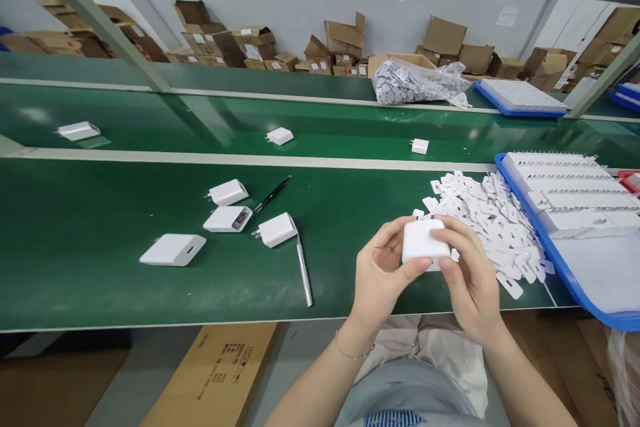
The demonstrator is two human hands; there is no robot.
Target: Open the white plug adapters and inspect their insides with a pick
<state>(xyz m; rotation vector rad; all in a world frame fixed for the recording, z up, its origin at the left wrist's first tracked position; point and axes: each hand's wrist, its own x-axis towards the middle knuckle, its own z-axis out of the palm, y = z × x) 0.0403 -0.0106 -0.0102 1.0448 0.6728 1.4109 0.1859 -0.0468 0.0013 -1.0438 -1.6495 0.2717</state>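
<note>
Both hands gripped one white charger over the near right part of the bench.
Left hand (380, 267) was part-curled, thumb and fingers on the left end of the white charger (425, 241); right hand (473, 277) was bent round its right end, fingertips on top and near side. Charger was held up off the green bench (100, 213), near edge, right of middle. Pile of flat white pieces (493, 217) lay just right and far of it; blue tray (565, 273) with rows of white parts sat right of the pile. Left of the hands, four more white chargers (173, 250) lay on the bench, one with dark and red insides showing at its end, plus a black pen (273, 194) and a silver tool (304, 273).
</note>
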